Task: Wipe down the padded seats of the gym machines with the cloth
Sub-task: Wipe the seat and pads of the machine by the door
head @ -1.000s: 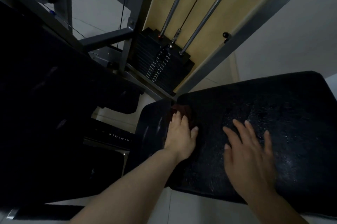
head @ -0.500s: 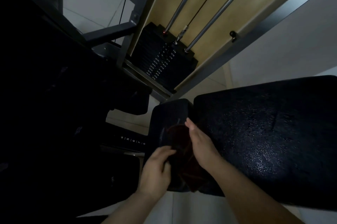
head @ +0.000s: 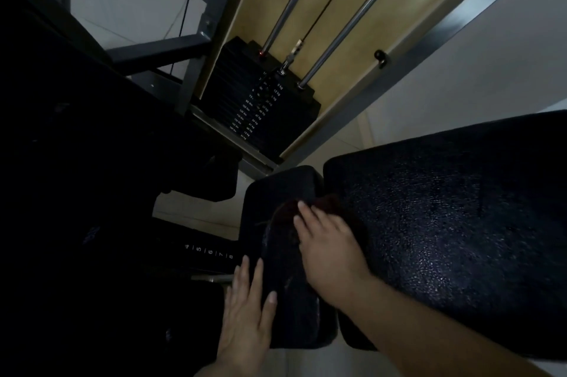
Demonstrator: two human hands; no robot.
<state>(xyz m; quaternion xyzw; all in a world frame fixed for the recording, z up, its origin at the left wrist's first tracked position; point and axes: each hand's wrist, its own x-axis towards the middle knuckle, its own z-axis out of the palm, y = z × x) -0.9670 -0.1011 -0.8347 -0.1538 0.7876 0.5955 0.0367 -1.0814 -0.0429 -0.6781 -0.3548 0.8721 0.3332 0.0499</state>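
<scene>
Nearest, the left hand [head: 245, 312] lies flat with straight fingers against the left edge of the small black pad [head: 288, 269], gripping nothing. Just beyond it, the right hand [head: 328, 250] presses down on the dark red cloth [head: 331, 207], fingers over it (whether they curl into the fabric cannot be told). The cloth sits where the small pad meets the large padded seat [head: 454, 241], which spreads to the right. Farther off, left of centre, stands the weight stack [head: 254, 106] with two steel guide rods [head: 352, 26] rising from it.
</scene>
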